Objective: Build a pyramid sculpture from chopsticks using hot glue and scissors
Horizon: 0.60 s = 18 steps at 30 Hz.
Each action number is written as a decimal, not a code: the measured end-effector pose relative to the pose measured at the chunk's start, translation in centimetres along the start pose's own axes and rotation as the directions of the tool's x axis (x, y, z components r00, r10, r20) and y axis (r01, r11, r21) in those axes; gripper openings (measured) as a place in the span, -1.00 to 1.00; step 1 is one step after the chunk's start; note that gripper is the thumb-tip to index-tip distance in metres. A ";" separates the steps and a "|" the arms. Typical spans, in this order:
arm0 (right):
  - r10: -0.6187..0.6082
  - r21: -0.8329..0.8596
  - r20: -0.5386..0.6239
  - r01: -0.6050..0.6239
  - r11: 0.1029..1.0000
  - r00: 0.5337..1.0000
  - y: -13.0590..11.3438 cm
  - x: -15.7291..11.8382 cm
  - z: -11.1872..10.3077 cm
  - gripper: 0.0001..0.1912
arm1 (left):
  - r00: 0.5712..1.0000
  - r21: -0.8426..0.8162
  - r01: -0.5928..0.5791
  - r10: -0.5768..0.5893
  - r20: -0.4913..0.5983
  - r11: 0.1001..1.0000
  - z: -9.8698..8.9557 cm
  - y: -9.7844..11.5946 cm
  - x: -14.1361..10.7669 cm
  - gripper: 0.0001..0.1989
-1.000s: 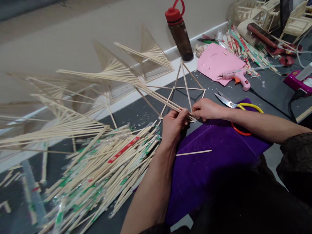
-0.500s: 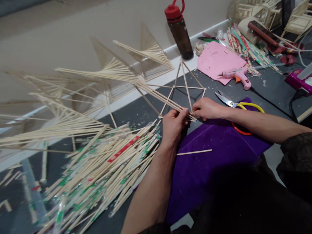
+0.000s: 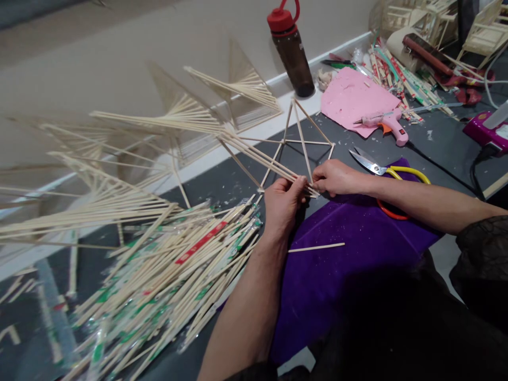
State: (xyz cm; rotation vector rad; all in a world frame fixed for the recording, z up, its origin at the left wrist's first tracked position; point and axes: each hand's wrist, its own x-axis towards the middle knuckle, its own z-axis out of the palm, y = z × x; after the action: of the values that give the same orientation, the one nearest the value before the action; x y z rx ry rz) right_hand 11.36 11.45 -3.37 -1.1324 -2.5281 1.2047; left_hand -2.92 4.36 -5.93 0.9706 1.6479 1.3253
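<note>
Left hand (image 3: pixel 282 206): thumb and fingers pinched tight on near corner of wooden-stick frame (image 3: pixel 266 160). Right hand (image 3: pixel 335 177): fingertips drawn together at same corner, exact contact hidden. Frame stands on dark grey table (image 3: pixel 343 138): pale thin sticks, angular, triangular sides, several sticks fanned narrowly along one edge. Purple cloth (image 3: pixel 357 227) just below hands.

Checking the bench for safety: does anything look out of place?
Yes: the scissors lie open near the right hand, blades exposed, and a lone stick lies on the purple cloth, outside the main pile of sticks.
</note>
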 end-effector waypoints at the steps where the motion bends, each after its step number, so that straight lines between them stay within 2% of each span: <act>1: -0.002 -0.006 -0.002 0.002 1.000 1.000 -0.1 0.0 0.0 -0.78 | 1.000 0.001 -0.001 0.001 0.000 1.000 0.0 0.0 0.0 -0.72; 8: 0.015 -0.033 -0.001 -0.015 0.999 1.000 -0.3 -0.2 -0.1 -0.76 | 1.000 0.025 0.018 -0.018 -0.004 1.000 -0.2 -0.2 0.0 -0.70; 15: 0.022 0.192 0.028 -0.027 0.981 0.999 0.4 -0.2 -0.3 -0.78 | 1.000 0.004 0.015 -0.015 -0.009 1.000 0.0 0.1 -0.1 -0.71; 18: 0.007 0.201 0.017 -0.010 0.980 1.000 0.5 -0.3 -0.4 -0.77 | 1.000 0.008 0.005 -0.005 -0.010 1.000 0.1 0.2 -0.1 -0.71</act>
State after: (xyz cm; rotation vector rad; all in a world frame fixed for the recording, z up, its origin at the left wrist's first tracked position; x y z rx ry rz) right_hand 12.06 11.68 -3.33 -1.0897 -2.3489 1.4383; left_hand -2.79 4.31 -5.69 0.9650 1.6632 1.3231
